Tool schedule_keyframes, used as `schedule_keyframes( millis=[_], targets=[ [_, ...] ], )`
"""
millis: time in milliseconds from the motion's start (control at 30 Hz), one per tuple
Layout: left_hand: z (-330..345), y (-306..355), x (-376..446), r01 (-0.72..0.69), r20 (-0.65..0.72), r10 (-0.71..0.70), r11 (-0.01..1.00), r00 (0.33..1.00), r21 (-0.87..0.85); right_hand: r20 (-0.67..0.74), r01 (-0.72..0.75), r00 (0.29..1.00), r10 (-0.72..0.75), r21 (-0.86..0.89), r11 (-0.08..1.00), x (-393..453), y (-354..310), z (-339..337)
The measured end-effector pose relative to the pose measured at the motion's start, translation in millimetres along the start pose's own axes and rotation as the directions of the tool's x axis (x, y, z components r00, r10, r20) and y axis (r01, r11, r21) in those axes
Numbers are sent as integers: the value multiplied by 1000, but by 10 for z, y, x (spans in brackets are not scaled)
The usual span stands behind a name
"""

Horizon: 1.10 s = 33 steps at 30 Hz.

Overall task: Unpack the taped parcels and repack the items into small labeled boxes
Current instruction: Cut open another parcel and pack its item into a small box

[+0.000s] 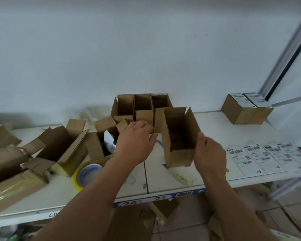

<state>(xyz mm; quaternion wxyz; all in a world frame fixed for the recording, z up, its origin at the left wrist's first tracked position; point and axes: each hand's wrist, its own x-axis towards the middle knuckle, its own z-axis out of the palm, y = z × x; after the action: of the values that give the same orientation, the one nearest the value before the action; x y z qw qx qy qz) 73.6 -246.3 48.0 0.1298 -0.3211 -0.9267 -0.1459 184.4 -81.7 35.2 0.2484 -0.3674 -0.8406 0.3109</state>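
The right hand (210,153) grasped the near right corner of a small open brown cardboard box (178,136), thumb against the box's right flap and fingers curled round its side; the box stood upright on the white table (215,129) with its flaps raised and a dark, apparently bare interior. The left hand (135,141) reached forward just left of that box, its fingers bent downward over the edge of a low cardboard flap (151,135); whether it actually pinched the flap could not be told.

Just beyond the left hand's fingertips stood a row of three open brown cardboard boxes (142,106) against the white wall, touching one another. Immediately left of the left hand sat an opened brown parcel box (101,136) holding a white packaged item (109,141). Under the left forearm lay a roll of yellowish packing tape with a blue-and-white core (87,173). Further left lay a larger opened cardboard carton (63,150) and flattened, tape-covered cardboard (9,186).

To the right of the right hand, a strip of white shipping labels with barcodes (262,157) lay flat on the table. Well beyond it, two sealed small brown boxes with white labels on top (247,107) stood side by side, touching. Near the right wrist, a cream utility knife (180,175) lay on the table.
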Motion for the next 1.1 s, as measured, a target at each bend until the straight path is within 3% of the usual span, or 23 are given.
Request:
schedule_keyframes(
  millis=[333,500,600,667,867,967,1100],
  targets=[
    [-78,-149,-304,275,117,-249,894,961,-353,215,-73,971,109,-169,983,-587,4,357],
    [32,-152,-425,292,287,-181,861,941,-417,325,-58,945,38,54,997,-748,-78,336],
    [134,-194,-499,314,357,-174,868,918,-384,387,-8,919,73,-166,986,-727,-125,380],
    [166,-216,-545,313,350,-176,869,920,-384,412,0,906,91,-215,977,-667,-144,411],
    [198,-279,-648,367,341,-197,744,919,-558,480,-91,866,142,-128,988,-443,-141,359],
    [196,-321,-661,425,408,-189,651,893,-629,471,-247,847,247,-62,967,-377,-86,286],
    [260,-262,-671,457,464,-182,663,867,-593,482,-268,851,209,57,962,-371,117,247]
  ],
)
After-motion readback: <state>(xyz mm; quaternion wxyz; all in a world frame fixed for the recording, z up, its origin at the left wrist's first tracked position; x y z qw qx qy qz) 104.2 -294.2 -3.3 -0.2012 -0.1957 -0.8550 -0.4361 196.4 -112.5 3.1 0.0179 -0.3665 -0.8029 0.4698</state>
